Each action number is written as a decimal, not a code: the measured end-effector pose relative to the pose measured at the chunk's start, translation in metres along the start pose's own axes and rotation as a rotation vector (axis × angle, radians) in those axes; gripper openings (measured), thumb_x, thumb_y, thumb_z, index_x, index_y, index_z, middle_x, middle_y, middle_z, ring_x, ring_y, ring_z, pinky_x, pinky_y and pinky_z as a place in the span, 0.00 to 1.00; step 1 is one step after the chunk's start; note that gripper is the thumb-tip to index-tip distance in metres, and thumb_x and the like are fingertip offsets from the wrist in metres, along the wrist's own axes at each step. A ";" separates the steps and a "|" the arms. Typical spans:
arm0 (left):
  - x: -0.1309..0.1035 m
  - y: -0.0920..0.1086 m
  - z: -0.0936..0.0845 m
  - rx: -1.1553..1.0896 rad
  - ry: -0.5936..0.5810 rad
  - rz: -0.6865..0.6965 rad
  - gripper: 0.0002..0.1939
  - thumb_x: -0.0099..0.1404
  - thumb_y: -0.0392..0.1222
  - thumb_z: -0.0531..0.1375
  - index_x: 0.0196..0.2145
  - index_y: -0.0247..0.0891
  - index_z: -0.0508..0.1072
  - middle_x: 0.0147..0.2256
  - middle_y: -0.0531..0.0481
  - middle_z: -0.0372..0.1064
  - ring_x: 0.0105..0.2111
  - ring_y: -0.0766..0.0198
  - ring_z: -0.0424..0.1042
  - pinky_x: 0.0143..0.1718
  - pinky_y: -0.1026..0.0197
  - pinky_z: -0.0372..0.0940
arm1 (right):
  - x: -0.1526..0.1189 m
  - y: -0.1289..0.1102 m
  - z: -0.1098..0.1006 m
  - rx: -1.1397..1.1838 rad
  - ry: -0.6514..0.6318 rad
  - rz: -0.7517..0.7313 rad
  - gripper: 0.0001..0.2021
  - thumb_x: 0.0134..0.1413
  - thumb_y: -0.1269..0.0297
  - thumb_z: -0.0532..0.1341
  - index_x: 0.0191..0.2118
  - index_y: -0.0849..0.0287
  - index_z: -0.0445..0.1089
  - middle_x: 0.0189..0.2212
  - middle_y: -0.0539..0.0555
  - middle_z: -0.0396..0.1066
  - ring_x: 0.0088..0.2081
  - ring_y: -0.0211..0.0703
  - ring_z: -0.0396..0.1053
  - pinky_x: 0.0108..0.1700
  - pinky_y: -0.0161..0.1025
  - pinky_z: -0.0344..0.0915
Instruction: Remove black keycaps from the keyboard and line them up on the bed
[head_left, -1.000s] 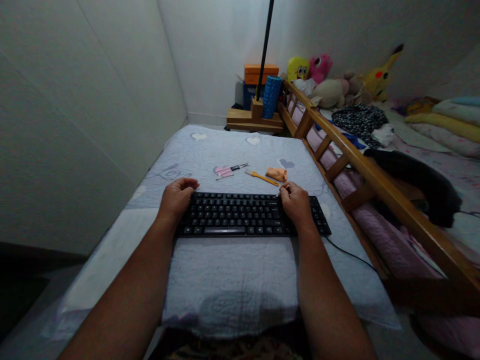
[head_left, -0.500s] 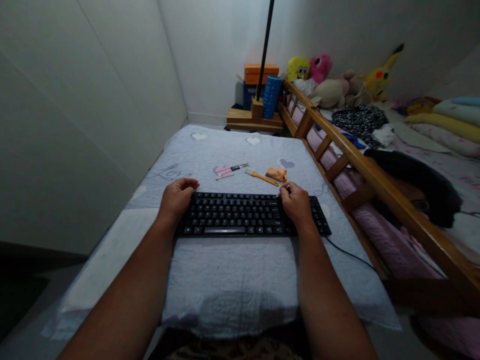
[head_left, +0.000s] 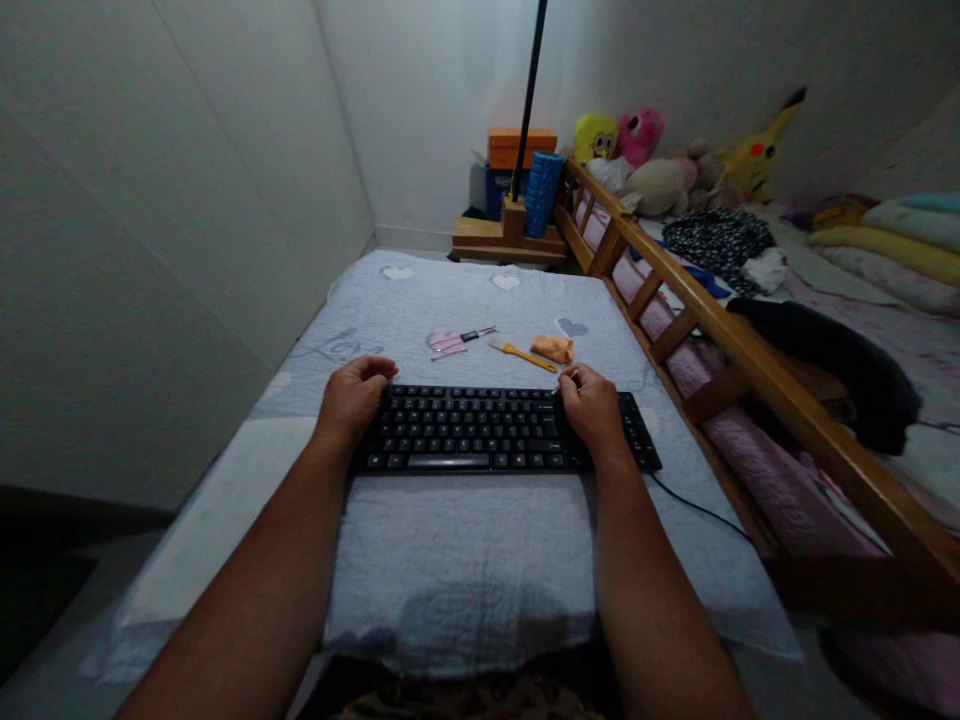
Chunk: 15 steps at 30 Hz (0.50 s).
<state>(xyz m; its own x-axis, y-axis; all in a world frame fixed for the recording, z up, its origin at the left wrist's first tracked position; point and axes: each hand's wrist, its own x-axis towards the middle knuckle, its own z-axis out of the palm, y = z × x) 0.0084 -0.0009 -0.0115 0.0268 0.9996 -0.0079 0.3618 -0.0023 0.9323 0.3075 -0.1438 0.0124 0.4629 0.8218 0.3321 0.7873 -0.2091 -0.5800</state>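
The fingers of our right hand (head_left: 592, 402) are pinched together on a small pale thing (head_left: 556, 390), too tiny for us to name. The fingers of our left hand (head_left: 351, 395) are curled, and we cannot tell if they hold anything. The keyboard (head_left: 465, 430) lies flat on the blanket (head_left: 465, 540), our left hand at its left end and our right hand over its right part. Its cord (head_left: 701, 507) runs right to the rail (head_left: 679, 262). On the far side we see a brush (head_left: 529, 356), a cloth (head_left: 553, 348) to its right, and a tool (head_left: 474, 334) to its left. Far right are soft toys (head_left: 754, 162)
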 end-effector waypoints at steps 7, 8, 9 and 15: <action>0.002 -0.003 0.001 -0.007 -0.002 0.009 0.15 0.47 0.34 0.56 0.33 0.40 0.77 0.37 0.49 0.78 0.40 0.57 0.75 0.51 0.56 0.66 | 0.000 -0.002 0.000 0.024 0.003 0.011 0.09 0.55 0.65 0.53 0.30 0.57 0.70 0.28 0.56 0.76 0.33 0.48 0.72 0.39 0.41 0.62; 0.002 -0.003 0.001 -0.006 -0.003 0.008 0.15 0.47 0.34 0.56 0.33 0.40 0.77 0.36 0.49 0.78 0.40 0.57 0.75 0.51 0.56 0.66 | 0.000 -0.002 0.000 0.024 0.003 0.012 0.09 0.55 0.65 0.53 0.30 0.57 0.70 0.28 0.56 0.76 0.33 0.48 0.72 0.39 0.41 0.62; 0.002 -0.004 0.001 -0.006 -0.004 0.007 0.14 0.47 0.34 0.56 0.33 0.40 0.76 0.36 0.49 0.78 0.41 0.57 0.75 0.52 0.56 0.66 | 0.000 -0.002 0.000 0.022 0.001 0.011 0.09 0.55 0.65 0.53 0.30 0.57 0.71 0.28 0.56 0.76 0.33 0.48 0.71 0.39 0.41 0.62; 0.003 -0.004 0.001 0.008 0.001 0.016 0.15 0.47 0.34 0.56 0.33 0.40 0.77 0.37 0.49 0.78 0.41 0.57 0.75 0.52 0.56 0.66 | 0.000 -0.003 -0.001 0.009 -0.013 0.009 0.10 0.55 0.66 0.53 0.30 0.58 0.71 0.29 0.57 0.76 0.34 0.48 0.71 0.40 0.41 0.62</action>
<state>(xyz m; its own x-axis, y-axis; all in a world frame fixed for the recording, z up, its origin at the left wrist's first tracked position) 0.0074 0.0021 -0.0158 0.0317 0.9995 0.0072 0.3691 -0.0184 0.9292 0.3054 -0.1439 0.0143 0.4644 0.8268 0.3174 0.7796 -0.2116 -0.5895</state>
